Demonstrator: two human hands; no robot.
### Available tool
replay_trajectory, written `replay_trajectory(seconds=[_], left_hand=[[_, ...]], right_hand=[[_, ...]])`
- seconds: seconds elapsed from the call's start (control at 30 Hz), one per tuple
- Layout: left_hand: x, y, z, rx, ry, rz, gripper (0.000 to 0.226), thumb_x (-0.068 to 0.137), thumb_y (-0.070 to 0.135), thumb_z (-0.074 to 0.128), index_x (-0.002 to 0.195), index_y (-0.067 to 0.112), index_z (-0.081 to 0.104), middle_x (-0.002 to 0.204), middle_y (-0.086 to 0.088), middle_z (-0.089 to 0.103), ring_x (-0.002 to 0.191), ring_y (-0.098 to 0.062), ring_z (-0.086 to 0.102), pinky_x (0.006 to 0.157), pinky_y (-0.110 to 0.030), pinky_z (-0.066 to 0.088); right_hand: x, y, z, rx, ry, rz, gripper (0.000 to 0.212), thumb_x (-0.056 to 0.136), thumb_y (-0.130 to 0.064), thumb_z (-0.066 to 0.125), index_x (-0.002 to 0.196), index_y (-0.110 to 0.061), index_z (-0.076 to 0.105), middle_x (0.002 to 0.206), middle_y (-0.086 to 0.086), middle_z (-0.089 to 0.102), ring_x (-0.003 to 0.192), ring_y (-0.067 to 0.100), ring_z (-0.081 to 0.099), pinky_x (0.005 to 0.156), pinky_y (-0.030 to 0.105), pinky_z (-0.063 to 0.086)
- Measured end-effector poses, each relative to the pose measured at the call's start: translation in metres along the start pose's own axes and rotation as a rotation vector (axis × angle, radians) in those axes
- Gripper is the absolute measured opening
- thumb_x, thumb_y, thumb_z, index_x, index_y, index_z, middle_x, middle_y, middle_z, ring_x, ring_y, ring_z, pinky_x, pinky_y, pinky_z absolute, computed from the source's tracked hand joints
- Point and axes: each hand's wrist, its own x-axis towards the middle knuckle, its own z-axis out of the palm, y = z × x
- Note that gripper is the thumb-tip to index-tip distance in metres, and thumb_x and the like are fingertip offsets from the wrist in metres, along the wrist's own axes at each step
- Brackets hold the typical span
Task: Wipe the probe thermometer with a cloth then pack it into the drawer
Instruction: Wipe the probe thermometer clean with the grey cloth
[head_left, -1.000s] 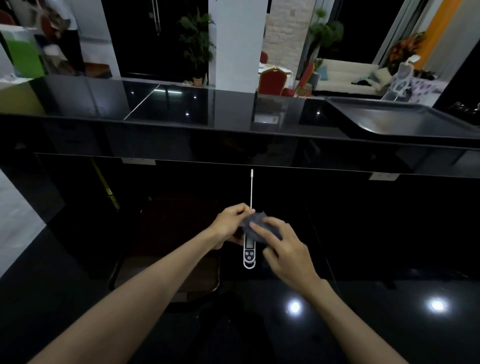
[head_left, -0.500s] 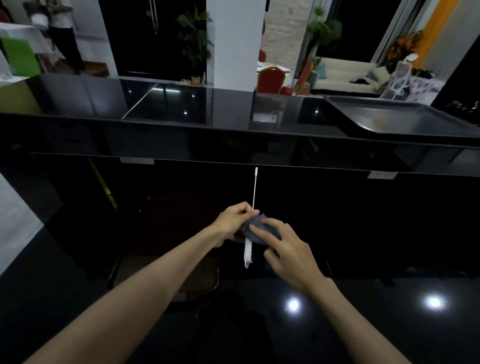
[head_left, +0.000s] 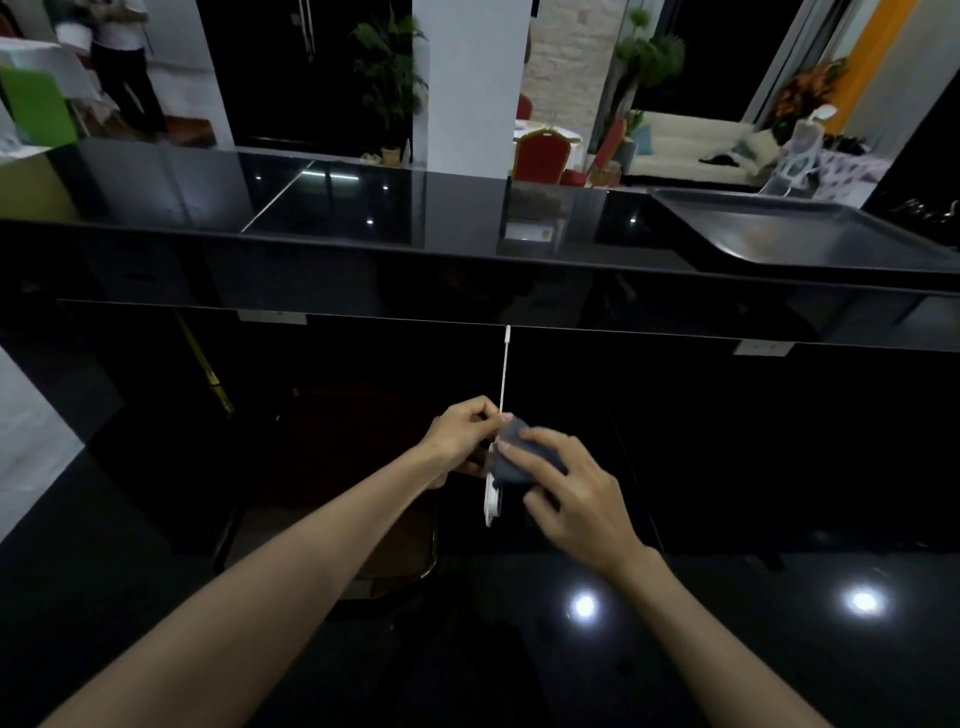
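Since a second ago the probe thermometer (head_left: 493, 499) has turned edge-on, its buttoned face now out of sight, and the cloth has slid a little lower along the body. The left hand (head_left: 464, 435) pinches the thermometer near the base of the thin probe, which points straight up toward the black counter (head_left: 415, 249). Just right of it, the right hand (head_left: 574, 496) presses the dark grey cloth (head_left: 511, 465) against the white body, fingers curled around the cloth.

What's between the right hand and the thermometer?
In the head view, a dark grey cloth lies between the right hand and the thermometer, pressed against its body.
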Motion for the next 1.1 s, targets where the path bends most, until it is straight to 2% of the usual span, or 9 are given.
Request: replay_trajectory(seconds=[0.17, 0.3, 0.43, 0.5, 0.63, 0.8, 0.93, 1.0, 1.1], left_hand=[[0.001, -0.001, 0.001, -0.005, 0.026, -0.007, 0.026, 0.093, 0.036, 0.062, 0.075, 0.019, 0.054, 0.067, 0.002, 0.056, 0.055, -0.009, 0.053, 0.045, -0.02, 0.045], [-0.002, -0.006, -0.006, -0.094, 0.004, -0.066, 0.023, 0.094, 0.032, 0.062, 0.081, 0.015, 0.052, 0.081, -0.01, 0.06, 0.054, -0.013, 0.058, 0.052, -0.028, 0.057], [-0.005, -0.005, -0.003, -0.05, -0.029, -0.031, 0.024, 0.096, 0.034, 0.058, 0.081, 0.016, 0.053, 0.076, -0.003, 0.058, 0.06, -0.012, 0.058, 0.05, -0.023, 0.052], [-0.004, -0.001, 0.001, -0.036, -0.035, -0.013, 0.024, 0.096, 0.034, 0.056, 0.08, 0.017, 0.054, 0.073, 0.0, 0.058, 0.063, -0.009, 0.058, 0.049, -0.021, 0.05], [-0.004, 0.004, -0.001, -0.089, -0.025, -0.042, 0.028, 0.095, 0.036, 0.058, 0.072, 0.021, 0.052, 0.068, 0.005, 0.06, 0.051, -0.005, 0.057, 0.045, -0.019, 0.047], [-0.008, 0.005, -0.007, -0.182, -0.034, -0.098, 0.026, 0.097, 0.032, 0.056, 0.076, 0.018, 0.052, 0.074, -0.002, 0.068, 0.049, -0.01, 0.062, 0.049, -0.026, 0.055], [-0.01, 0.011, 0.002, -0.11, -0.057, -0.041, 0.028, 0.098, 0.032, 0.053, 0.075, 0.018, 0.05, 0.071, -0.001, 0.057, 0.057, -0.01, 0.056, 0.047, -0.021, 0.047], [-0.009, 0.014, 0.005, -0.084, -0.064, -0.02, 0.028, 0.098, 0.032, 0.053, 0.075, 0.017, 0.05, 0.072, -0.003, 0.053, 0.061, -0.012, 0.053, 0.05, -0.021, 0.044], [-0.009, 0.014, 0.003, -0.089, -0.059, -0.055, 0.028, 0.098, 0.034, 0.054, 0.073, 0.02, 0.05, 0.074, -0.001, 0.06, 0.052, -0.008, 0.053, 0.047, -0.02, 0.044]], right_hand=[[-0.014, -0.001, 0.014, -0.066, -0.149, -0.053, 0.054, 0.079, -0.017, 0.052, 0.133, -0.025, 0.053, 0.135, 0.007, 0.05, 0.099, 0.024, 0.057, 0.063, 0.033, 0.057], [-0.03, 0.004, 0.008, -0.072, -0.239, -0.212, 0.046, 0.077, -0.025, 0.056, 0.122, -0.03, 0.06, 0.129, 0.002, 0.051, 0.093, 0.019, 0.059, 0.055, 0.03, 0.055], [-0.005, 0.008, 0.001, -0.015, -0.138, -0.108, 0.049, 0.078, -0.021, 0.054, 0.126, -0.028, 0.058, 0.13, 0.004, 0.056, 0.103, 0.022, 0.061, 0.071, 0.032, 0.057], [0.004, 0.009, 0.004, -0.026, -0.096, -0.042, 0.051, 0.082, -0.019, 0.05, 0.132, -0.025, 0.055, 0.134, 0.006, 0.053, 0.106, 0.022, 0.058, 0.071, 0.035, 0.058], [-0.021, 0.004, 0.015, 0.022, -0.111, -0.039, 0.053, 0.081, -0.016, 0.052, 0.134, -0.023, 0.053, 0.137, 0.007, 0.048, 0.106, 0.026, 0.057, 0.075, 0.037, 0.057], [-0.044, -0.001, 0.004, 0.053, -0.173, -0.205, 0.052, 0.076, -0.017, 0.061, 0.127, -0.026, 0.057, 0.137, 0.004, 0.044, 0.108, 0.024, 0.06, 0.071, 0.035, 0.058], [-0.006, -0.003, -0.002, 0.066, -0.043, -0.022, 0.051, 0.081, -0.009, 0.057, 0.131, -0.019, 0.057, 0.137, 0.011, 0.049, 0.118, 0.027, 0.054, 0.081, 0.038, 0.057], [-0.002, -0.003, 0.002, 0.029, -0.068, -0.013, 0.055, 0.082, -0.005, 0.056, 0.135, -0.018, 0.053, 0.139, 0.012, 0.047, 0.114, 0.029, 0.054, 0.078, 0.041, 0.057], [-0.026, -0.003, 0.008, 0.043, -0.107, -0.056, 0.058, 0.082, -0.008, 0.055, 0.137, -0.022, 0.05, 0.139, 0.01, 0.047, 0.11, 0.028, 0.055, 0.077, 0.04, 0.057]])
